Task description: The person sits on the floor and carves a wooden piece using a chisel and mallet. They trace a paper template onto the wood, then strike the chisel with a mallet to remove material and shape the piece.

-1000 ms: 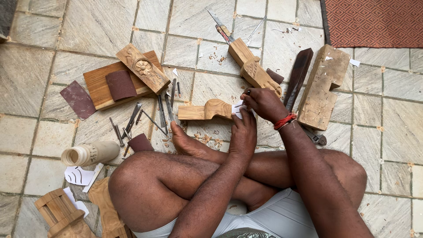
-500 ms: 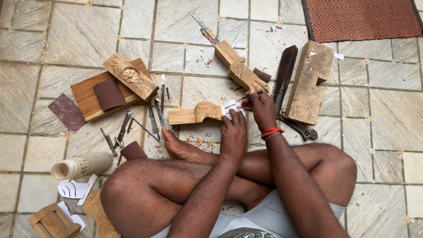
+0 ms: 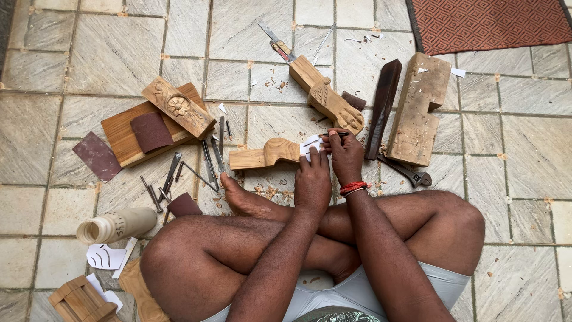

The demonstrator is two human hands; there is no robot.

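I sit cross-legged on a stone tile floor. My left hand (image 3: 312, 179) presses flat on a white paper pattern (image 3: 310, 147) that lies over the right end of a curved wooden piece (image 3: 265, 155). My right hand (image 3: 346, 154), with a red thread at the wrist, grips a thin dark pencil (image 3: 326, 136) whose tip rests on the paper. Both hands are side by side, touching the same piece.
A carved wooden leg (image 3: 325, 95) with a knife (image 3: 275, 42) lies beyond my hands. A notched wood block (image 3: 419, 107) and dark blade (image 3: 382, 104) sit right. Chisels (image 3: 179, 170), sandpaper (image 3: 97, 156), a carved floral block (image 3: 178, 107) on a board and a paper roll (image 3: 116, 224) lie left.
My left hand has slid forward onto the paper on the curved piece. My right hand has come down beside it with the pencil.
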